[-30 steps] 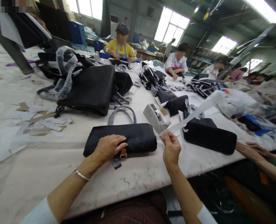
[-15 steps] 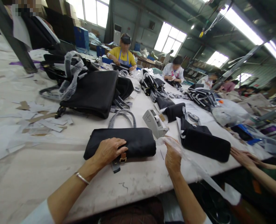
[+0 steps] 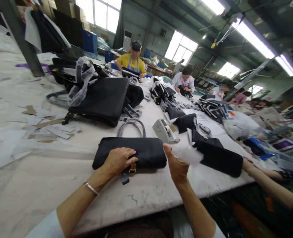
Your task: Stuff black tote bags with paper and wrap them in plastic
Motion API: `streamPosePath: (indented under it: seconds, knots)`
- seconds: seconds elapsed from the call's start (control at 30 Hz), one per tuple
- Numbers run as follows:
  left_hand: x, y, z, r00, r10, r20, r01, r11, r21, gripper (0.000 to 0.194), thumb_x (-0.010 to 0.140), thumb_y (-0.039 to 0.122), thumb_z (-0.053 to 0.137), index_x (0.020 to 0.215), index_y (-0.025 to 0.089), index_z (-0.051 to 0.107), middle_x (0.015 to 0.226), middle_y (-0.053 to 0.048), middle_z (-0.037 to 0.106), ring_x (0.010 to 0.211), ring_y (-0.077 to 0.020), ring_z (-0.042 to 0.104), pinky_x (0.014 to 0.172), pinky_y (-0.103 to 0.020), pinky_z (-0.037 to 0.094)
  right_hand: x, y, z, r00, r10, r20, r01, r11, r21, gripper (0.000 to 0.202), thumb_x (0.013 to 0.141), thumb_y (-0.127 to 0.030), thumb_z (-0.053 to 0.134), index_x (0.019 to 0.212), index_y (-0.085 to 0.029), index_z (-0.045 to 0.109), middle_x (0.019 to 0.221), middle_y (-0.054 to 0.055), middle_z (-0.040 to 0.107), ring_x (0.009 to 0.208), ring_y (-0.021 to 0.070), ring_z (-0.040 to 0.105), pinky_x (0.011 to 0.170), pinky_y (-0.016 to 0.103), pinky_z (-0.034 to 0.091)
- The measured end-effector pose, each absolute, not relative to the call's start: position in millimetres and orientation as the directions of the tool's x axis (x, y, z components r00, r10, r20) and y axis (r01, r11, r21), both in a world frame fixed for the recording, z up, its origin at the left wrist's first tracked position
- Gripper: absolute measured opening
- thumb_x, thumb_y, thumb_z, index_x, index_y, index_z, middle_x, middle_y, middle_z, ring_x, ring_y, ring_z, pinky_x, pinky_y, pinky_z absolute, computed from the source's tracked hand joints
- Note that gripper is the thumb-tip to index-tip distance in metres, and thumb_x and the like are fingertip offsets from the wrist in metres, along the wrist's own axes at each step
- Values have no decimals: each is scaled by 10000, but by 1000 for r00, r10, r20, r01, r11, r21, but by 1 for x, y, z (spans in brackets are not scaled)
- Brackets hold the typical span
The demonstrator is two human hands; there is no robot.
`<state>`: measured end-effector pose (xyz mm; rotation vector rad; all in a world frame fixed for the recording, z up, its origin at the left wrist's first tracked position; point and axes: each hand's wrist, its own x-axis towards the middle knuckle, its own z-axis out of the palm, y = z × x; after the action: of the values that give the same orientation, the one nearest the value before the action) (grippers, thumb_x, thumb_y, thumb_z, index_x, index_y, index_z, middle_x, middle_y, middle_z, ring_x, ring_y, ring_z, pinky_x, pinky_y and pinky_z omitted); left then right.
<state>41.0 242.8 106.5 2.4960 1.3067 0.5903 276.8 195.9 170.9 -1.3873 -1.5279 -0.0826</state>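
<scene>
A black handbag (image 3: 146, 148) lies on its side in front of me, with a wrapped handle loop (image 3: 136, 124) behind it and a brown strap with a buckle (image 3: 132, 168) at its front. My left hand (image 3: 120, 161) rests flat on the bag, fingers stretched out, above the buckle. At the bag's right end, my right hand (image 3: 177, 165) is closed around a translucent white strip (image 3: 187, 153), which is blurred. The right thumb is at the bag's edge; whether it touches is unclear. Just behind stands a grey tape dispenser (image 3: 163, 130).
Another black bag (image 3: 218, 157) lies to the right, with a co-worker's hands (image 3: 248, 165) at its end. Black bags (image 3: 102, 99) are piled at the back left, beside paper scraps (image 3: 52, 127). Several people sit farther along the table (image 3: 106, 205).
The white strip, trailing down over the table edge before, is now bunched just right of my right hand. That hand has moved slightly left. My left hand stays on the bag.
</scene>
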Motion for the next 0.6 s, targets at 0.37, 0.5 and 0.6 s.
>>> streamPosePath:
  seconds: [0.37, 0.5, 0.6]
  knots:
    - [39, 238, 114, 505, 848, 161, 766, -526, 369, 234, 903, 377, 583, 922, 168, 688, 937, -95, 729, 851, -266, 690, 745, -350, 537, 191, 200, 83, -156, 729, 667, 603, 605, -520, 360, 953, -172, 478, 1251, -300, 636, 1160, 38, 699, 1152, 237, 615, 1141, 521, 333]
    - [36, 243, 113, 471, 869, 149, 734, -480, 479, 141, 885, 242, 579, 930, 156, 682, 939, -102, 727, 864, -254, 688, 775, -346, 548, 192, 201, 82, -292, 730, 618, 672, 616, -411, 439, 953, -157, 444, 1366, -269, 541, 1269, 57, 650, 1277, 256, 525, 1178, 561, 234]
    - [32, 248, 112, 475, 860, 187, 697, -497, 517, 174, 870, 138, 535, 956, 172, 683, 1025, -82, 713, 953, -209, 667, 878, -310, 533, 189, 202, 80, -326, 733, 597, 739, 591, -322, 425, 957, -165, 441, 1368, -225, 527, 1284, 77, 641, 1329, 267, 470, 1180, 556, 220]
